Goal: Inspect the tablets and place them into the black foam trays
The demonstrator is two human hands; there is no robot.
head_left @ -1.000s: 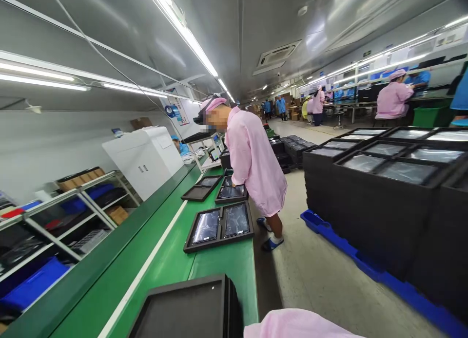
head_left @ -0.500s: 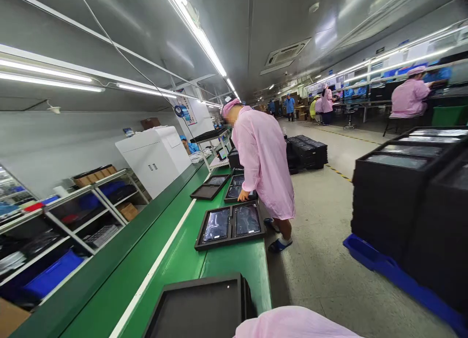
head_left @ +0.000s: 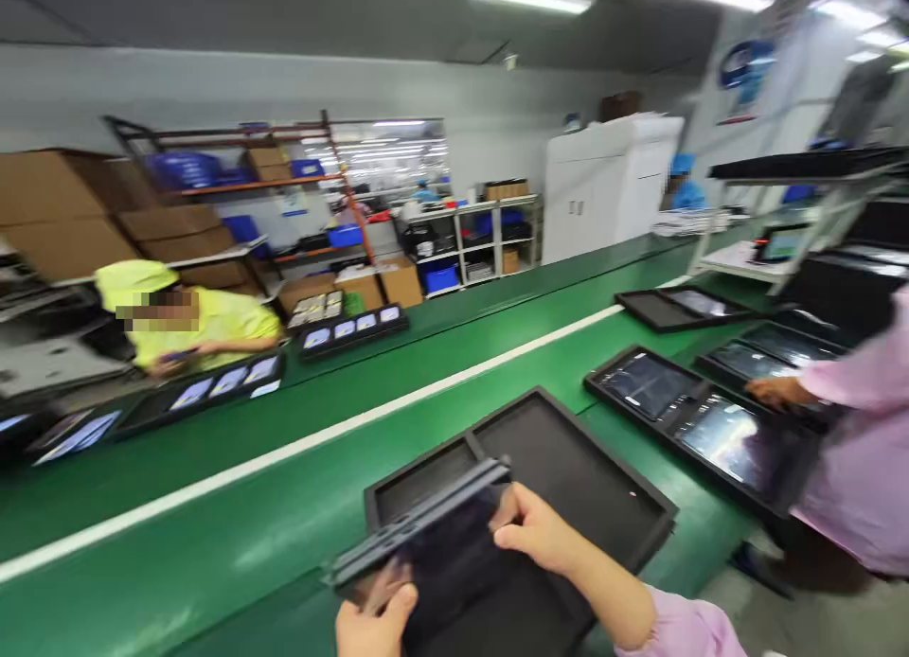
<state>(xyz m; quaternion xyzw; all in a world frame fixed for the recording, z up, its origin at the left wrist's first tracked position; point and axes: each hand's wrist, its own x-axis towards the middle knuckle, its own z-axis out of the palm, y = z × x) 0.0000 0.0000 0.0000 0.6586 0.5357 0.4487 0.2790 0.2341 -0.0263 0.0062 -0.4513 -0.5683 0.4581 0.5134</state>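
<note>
Between my two hands is a dark, glossy, tablet-like screen panel (head_left: pixel 454 567), tilted, with a thick grey edge along its top. My left hand (head_left: pixel 376 619) grips the panel's lower left side, thumb toward me. On its right side, my right hand (head_left: pixel 536 529) pinches the panel between thumb and fingers. Beneath the panel lies a black tray (head_left: pixel 568 449) with a divider and bare compartments, partly hidden by the panel and my arm. Motion blurs the panel's details.
A green workbench (head_left: pixel 298 524) runs across the view. To the right, a black tray holding two screens (head_left: pixel 646 382) lies near a co-worker in pink (head_left: pixel 866 449). Across the bench, a person in yellow (head_left: pixel 220 326) sits by trays of lit devices (head_left: pixel 231 381).
My view has swung left and down toward the bench. Both my hands and the screen panel have come into view over the near black tray; only a pink sleeve showed before.
</note>
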